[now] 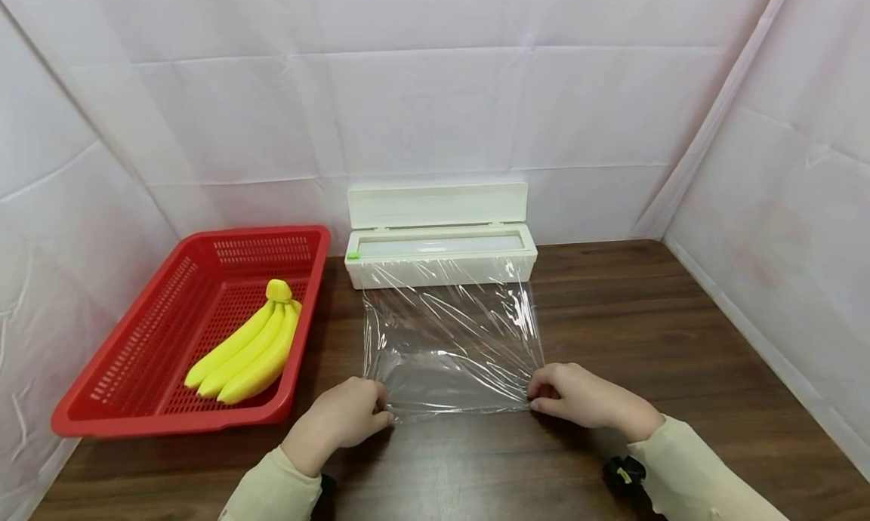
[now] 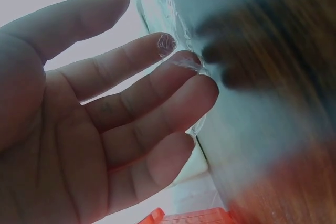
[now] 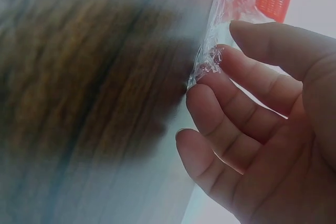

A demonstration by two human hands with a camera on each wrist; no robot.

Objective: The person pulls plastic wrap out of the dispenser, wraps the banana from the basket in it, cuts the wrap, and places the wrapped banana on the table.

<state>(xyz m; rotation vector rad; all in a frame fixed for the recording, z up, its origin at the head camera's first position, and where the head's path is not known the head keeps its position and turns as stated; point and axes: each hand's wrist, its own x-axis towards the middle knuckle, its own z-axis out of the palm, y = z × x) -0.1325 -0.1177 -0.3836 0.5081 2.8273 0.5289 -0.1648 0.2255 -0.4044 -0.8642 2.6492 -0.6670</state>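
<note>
filling much of the left wrist view, the left hand (image 2: 79, 135) turns its palm to the camera, thumb well clear of the forefinger; its fingers are relaxed and slightly spread, with clear film against a few tips. the right hand (image 3: 278, 161) is much alike: fingers gently bent, a gap beside the thumb, crinkled film on the first two fingertips. neither shows a firm pinch.

between them lies the near edge of the cling film sheet (image 1: 448, 332), one front corner at each hand. it runs back over the front of the white wrap dispenser (image 1: 356, 275), whose lid (image 1: 438, 206) stands raised, a green tab (image 1: 353, 255) at its left end.

creases slant toward the right-hand corner, so an even, level pull on both corners would probably smooth the sheet best. the film may well fold onto itself if one side slackens, and a hard tug could drag the dispenser forward.

underneath, the tabletop (image 1: 612, 302) is dark wood grain, glossy toward the front. to the left sits a red perforated basket (image 1: 177, 424) with a yellow banana bunch (image 1: 251, 355) near its right wall, stem end toward the back. creased white cloth (image 1: 435, 113) hangs behind and at both sides.
</note>
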